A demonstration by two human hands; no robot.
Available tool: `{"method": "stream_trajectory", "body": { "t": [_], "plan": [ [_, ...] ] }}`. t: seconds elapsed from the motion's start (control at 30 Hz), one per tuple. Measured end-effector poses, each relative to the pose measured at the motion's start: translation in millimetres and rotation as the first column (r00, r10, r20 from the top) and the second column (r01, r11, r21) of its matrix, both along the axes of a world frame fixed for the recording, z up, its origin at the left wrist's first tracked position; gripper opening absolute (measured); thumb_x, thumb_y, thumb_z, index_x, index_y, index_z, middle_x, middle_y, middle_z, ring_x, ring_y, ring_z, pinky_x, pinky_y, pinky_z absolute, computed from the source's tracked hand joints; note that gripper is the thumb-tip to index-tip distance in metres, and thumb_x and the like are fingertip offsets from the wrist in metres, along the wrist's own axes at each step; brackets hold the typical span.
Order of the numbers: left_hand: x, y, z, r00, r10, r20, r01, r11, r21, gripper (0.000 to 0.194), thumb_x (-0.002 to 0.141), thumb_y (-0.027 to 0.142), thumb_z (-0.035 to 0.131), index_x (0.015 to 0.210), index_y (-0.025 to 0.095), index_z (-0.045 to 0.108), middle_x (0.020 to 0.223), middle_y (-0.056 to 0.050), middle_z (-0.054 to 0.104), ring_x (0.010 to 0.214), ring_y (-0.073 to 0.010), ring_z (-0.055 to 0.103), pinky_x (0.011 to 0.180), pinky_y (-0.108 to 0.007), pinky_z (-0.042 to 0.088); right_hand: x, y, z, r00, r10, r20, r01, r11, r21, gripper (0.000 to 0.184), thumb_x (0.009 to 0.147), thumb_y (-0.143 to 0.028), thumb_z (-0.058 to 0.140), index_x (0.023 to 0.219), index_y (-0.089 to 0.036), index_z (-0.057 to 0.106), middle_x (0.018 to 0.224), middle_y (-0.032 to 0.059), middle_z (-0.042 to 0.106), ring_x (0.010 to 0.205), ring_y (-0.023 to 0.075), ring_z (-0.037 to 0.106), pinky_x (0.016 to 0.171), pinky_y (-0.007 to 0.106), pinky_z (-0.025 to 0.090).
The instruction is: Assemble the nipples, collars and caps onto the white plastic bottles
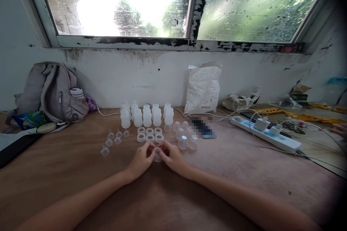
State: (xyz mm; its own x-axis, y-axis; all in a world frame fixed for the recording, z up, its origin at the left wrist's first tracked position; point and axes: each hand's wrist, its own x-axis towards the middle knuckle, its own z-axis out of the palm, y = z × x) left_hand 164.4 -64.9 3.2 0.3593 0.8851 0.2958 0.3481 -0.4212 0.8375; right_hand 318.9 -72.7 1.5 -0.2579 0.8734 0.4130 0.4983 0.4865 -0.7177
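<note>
My left hand [142, 158] and my right hand [171, 156] meet over the middle of the wooden table [81, 173], both pinched on one small clear plastic piece [157, 154] held between the fingertips. Just beyond them lie several white rings [149, 134] in two short rows. Behind those stand several white bottles [147, 115]. Clear teats [111, 140] lie to the left, clear caps [183, 135] to the right.
A grey backpack [54, 92] leans on the wall at the back left, a white bag [202, 87] at the back middle. A phone [202, 128] lies beside the caps. A white power strip [267, 134] with chargers and cables runs along the right.
</note>
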Motion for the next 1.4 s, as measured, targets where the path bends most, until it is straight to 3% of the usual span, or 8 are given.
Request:
{"method": "stream_trajectory", "body": {
  "t": [0.17,0.47,0.67,0.93,1.17,1.4],
  "plan": [
    [0.8,1.6,-3.4,0.998,-0.031,0.046,0.032,0.999,-0.032,0.014,0.076,0.028,0.047,0.085,0.019,0.049,0.071,0.000,0.056,0.056,-0.0116,0.053,0.045,-0.019,0.041,1.2,0.2,-0.9,1.000,0.022,-0.019,-0.022,0.999,0.029,0.021,0.069,-0.010,0.046,0.088,-0.018,0.049,0.059,-0.0050,0.045,0.053,0.0083,0.042,0.051,0.019,0.033],
    [0.7,6.6,-9.0,0.998,-0.016,0.060,0.016,1.000,-0.003,0.013,0.072,0.020,0.049,0.085,0.019,0.046,0.076,0.000,0.055,0.065,-0.0122,0.054,0.049,-0.019,0.042,0.7,-1.0,-1.2,1.000,0.016,-0.005,-0.016,0.999,0.039,0.028,0.064,-0.007,0.047,0.089,-0.019,0.047,0.063,-0.0047,0.047,0.055,0.0084,0.043,0.053,0.018,0.035],
    [0.2,2.9,-6.2,1.000,0.010,-0.008,-0.009,0.997,0.074,0.008,0.072,0.018,0.049,0.079,0.019,0.045,0.064,0.004,0.049,0.055,-0.0086,0.047,0.052,-0.020,0.038,-1.2,-1.2,-5.4,0.999,-0.007,0.048,0.003,0.997,0.080,0.025,0.064,-0.008,0.047,0.086,-0.019,0.047,0.060,-0.0050,0.045,0.054,0.0086,0.042,0.052,0.019,0.033],
    [1.5,4.4,-5.5,0.997,0.072,-0.017,-0.071,0.995,0.067,0.007,0.075,0.024,0.048,0.079,0.018,0.047,0.069,0.003,0.051,0.055,-0.0091,0.046,0.053,-0.020,0.037,-1.0,-0.5,-4.2,0.998,-0.024,0.055,0.018,0.995,0.099,0.023,0.069,-0.009,0.046,0.089,-0.018,0.047,0.062,-0.0041,0.046,0.054,0.0089,0.044,0.053,0.019,0.033],
    [1.5,-3.7,1.1,0.996,0.024,-0.089,-0.011,0.990,0.140,0.004,0.077,0.022,0.044,0.075,0.019,0.045,0.066,0.003,0.048,0.058,-0.0101,0.045,0.056,-0.021,0.035,-0.3,-1.5,-8.7,0.997,-0.021,0.073,0.012,0.993,0.117,0.010,0.070,-0.010,0.045,0.077,-0.018,0.045,0.059,-0.0037,0.046,0.051,0.0086,0.042,0.050,0.019,0.031],
    [1.1,-2.8,0.2,0.997,0.011,-0.080,-0.003,0.995,0.101,0.006,0.076,0.024,0.045,0.075,0.018,0.044,0.063,0.003,0.048,0.055,-0.0102,0.044,0.053,-0.021,0.034,0.1,-3.1,-5.1,0.996,0.003,0.085,-0.015,0.990,0.138,0.011,0.069,-0.010,0.044,0.077,-0.018,0.045,0.058,-0.0040,0.046,0.052,0.0087,0.043,0.051,0.019,0.031]
  ]
}}
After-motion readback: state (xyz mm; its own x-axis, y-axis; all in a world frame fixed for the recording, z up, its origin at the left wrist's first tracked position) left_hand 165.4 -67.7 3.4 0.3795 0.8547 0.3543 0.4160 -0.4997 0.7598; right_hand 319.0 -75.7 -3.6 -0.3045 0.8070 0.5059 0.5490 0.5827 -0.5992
